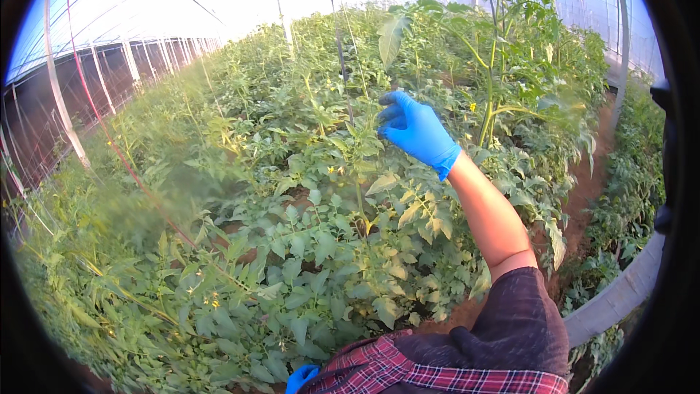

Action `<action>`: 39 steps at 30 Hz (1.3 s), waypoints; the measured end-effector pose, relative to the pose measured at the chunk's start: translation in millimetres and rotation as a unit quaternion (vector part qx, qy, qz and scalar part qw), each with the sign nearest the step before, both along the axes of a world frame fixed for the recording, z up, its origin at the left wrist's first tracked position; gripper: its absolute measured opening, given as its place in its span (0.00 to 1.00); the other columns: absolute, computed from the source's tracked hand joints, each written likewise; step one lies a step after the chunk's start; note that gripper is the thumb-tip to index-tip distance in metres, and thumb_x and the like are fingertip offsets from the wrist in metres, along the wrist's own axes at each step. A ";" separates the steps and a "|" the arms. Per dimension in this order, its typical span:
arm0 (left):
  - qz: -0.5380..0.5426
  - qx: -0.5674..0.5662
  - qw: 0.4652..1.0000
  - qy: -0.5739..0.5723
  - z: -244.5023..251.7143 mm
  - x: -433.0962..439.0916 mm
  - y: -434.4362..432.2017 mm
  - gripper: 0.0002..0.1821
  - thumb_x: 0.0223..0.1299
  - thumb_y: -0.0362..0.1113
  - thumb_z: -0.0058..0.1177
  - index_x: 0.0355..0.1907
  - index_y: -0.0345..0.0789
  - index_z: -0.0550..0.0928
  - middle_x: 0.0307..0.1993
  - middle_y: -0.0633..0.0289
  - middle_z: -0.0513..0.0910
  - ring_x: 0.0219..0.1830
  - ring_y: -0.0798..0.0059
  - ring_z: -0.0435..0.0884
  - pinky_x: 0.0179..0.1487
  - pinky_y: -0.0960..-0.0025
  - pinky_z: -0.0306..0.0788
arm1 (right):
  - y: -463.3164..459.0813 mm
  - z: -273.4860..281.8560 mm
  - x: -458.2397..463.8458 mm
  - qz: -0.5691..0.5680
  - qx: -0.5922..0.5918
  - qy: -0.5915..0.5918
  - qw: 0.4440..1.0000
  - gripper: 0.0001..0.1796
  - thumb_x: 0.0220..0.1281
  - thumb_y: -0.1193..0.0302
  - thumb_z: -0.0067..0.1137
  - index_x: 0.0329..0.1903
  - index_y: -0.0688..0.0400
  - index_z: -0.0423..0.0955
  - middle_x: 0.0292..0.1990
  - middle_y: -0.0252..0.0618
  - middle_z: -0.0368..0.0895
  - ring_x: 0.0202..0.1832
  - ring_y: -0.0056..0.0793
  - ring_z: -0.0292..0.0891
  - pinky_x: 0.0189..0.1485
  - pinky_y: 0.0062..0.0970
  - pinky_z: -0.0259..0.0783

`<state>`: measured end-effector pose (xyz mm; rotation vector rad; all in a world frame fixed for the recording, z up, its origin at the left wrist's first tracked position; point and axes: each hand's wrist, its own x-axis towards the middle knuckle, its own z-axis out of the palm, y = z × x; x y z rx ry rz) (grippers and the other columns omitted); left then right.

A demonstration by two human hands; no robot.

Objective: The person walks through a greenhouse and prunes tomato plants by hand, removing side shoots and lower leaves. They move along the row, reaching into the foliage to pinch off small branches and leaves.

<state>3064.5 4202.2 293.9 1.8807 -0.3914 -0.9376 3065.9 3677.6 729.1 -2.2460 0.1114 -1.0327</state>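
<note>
My right hand (pixel 416 130), in a blue disposable glove, is stretched out over the tomato plants. Its fingers are curved and apart, and I see nothing held in them. Just to its left rises the leafy top of a tomato plant (pixel 358 148) with small yellow flowers, beside a dark hanging support string (pixel 340 49). A taller tomato stem (pixel 488 98) stands to the right of the hand. My left hand (pixel 302 378), gloved in blue too, shows only in part at the bottom edge; its fingers are hidden.
Dense tomato foliage (pixel 311 241) spreads ahead and to the left. A red string (pixel 117 148) slants across the left side. At right, a bare soil path (pixel 593 175) passes a greenhouse post (pixel 622 49). A pale curved pipe (pixel 618 298) lies near my right shoulder.
</note>
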 end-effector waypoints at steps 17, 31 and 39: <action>-0.006 0.021 0.996 -0.085 -8.9 -13.8 21.2 0.19 0.65 0.47 0.54 0.49 0.34 0.80 0.41 0.59 0.83 0.40 0.78 0.79 0.48 0.71 0.72 | 2.8 -6.1 4.2 -0.125 -0.326 -0.018 0.937 0.11 0.53 0.74 0.56 0.41 0.58 0.75 0.35 0.47 0.80 0.32 0.51 0.77 0.33 0.39 0.72; 0.014 0.021 0.996 -0.082 41.3 -43.5 35.6 0.22 0.66 0.51 0.52 0.53 0.36 0.79 0.43 0.59 0.83 0.43 0.73 0.81 0.48 0.70 0.73 | 60.9 17.4 4.1 -0.094 -0.158 -0.246 0.952 0.08 0.66 0.77 0.49 0.47 0.59 0.71 0.45 0.40 0.80 0.31 0.31 0.76 0.35 0.27 0.72; 0.022 0.009 0.997 -0.079 29.1 -39.8 47.9 0.22 0.66 0.51 0.52 0.53 0.36 0.79 0.42 0.60 0.83 0.41 0.75 0.81 0.47 0.70 0.73 | 212.1 0.8 80.3 0.381 0.326 0.142 0.853 0.15 0.65 0.77 0.46 0.53 0.58 0.72 0.38 0.35 0.80 0.33 0.21 0.75 0.31 0.18 0.68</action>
